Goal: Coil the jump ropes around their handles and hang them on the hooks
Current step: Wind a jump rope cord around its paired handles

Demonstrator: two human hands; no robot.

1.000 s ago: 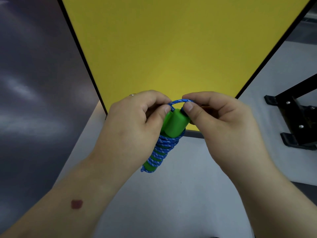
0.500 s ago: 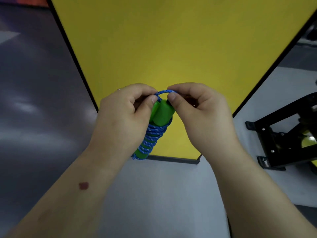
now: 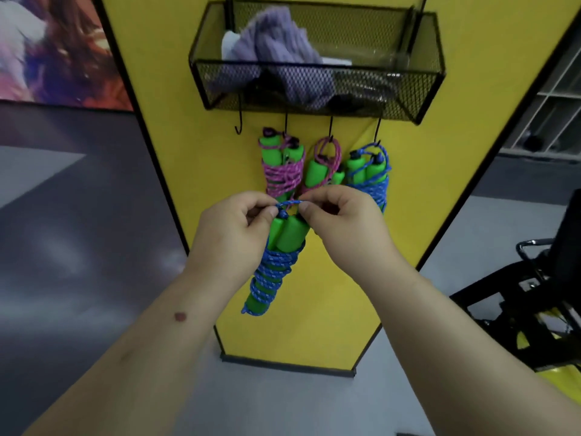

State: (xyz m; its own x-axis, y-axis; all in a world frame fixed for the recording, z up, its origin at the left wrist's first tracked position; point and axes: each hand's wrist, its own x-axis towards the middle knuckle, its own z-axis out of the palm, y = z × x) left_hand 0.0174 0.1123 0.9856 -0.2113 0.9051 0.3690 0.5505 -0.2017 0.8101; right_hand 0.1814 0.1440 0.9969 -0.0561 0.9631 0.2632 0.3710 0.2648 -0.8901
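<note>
Blue braided jump rope [image 3: 271, 272] coiled round green foam handles, held below the rack, left hand [image 3: 232, 228] and right hand [image 3: 342, 218] each pinching its small top loop [image 3: 290, 203]; risk: loop slips, coils unwind before reaching empty black hook [image 3: 239, 129], far left.

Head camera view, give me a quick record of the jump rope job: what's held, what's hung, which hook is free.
held: blue jump rope, coiled on green handles
left hand: pinching its top loop
right hand: pinching the same loop
hung: two pink ropes, one blue rope
free hook: leftmost hook
above: mesh basket holding purple cloth
</note>
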